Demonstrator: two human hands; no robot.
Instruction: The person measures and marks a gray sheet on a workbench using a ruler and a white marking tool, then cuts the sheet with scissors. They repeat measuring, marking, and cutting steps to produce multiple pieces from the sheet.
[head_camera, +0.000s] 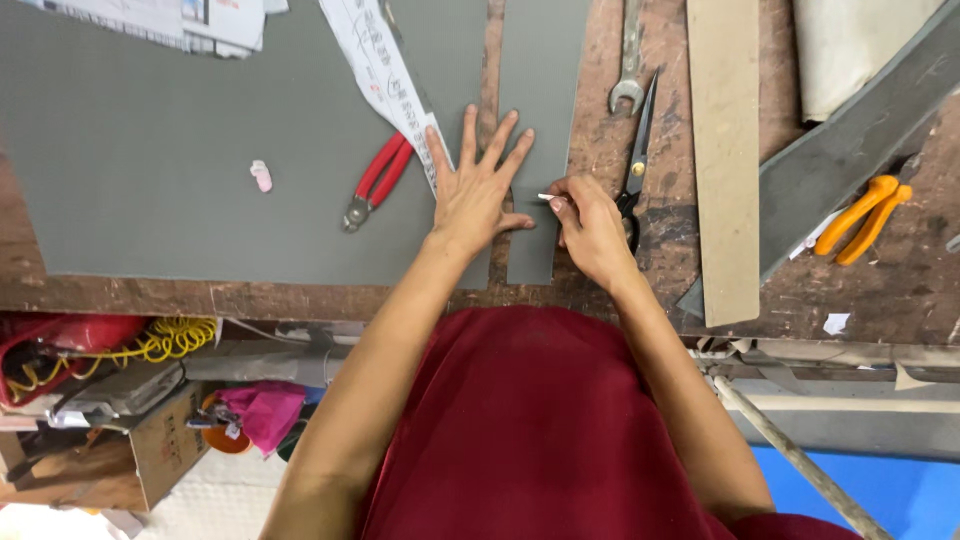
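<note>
Near the front edge of the worn wooden table (660, 240), a narrow grey strip (540, 90) of sheet material lies lengthwise, running away from the person. Right beside it on the left lies a much larger grey sheet (150, 150), with a thin gap of bare wood between the two. The left hand (478, 190) is spread flat, fingers fanned wide, pressing down across the gap so that it rests on both the sheet and the strip; it grips nothing. The right hand (590, 225) is curled closed, pinching a small white piece of chalk (546, 197) whose tip touches the strip just beside the left thumb.

Black scissors (637, 160) lie on the wood just right of the right hand, with a metal wrench (628, 70) above them. Red-handled pliers (378, 180) rest on the large sheet left of the left hand, next to a long printed paper slip (375, 60). A small pink piece (261, 176) lies farther left on the sheet. A long tan board (727, 150) lies right of the scissors, and an orange-handled tool (865, 215) sits well to the right.
</note>
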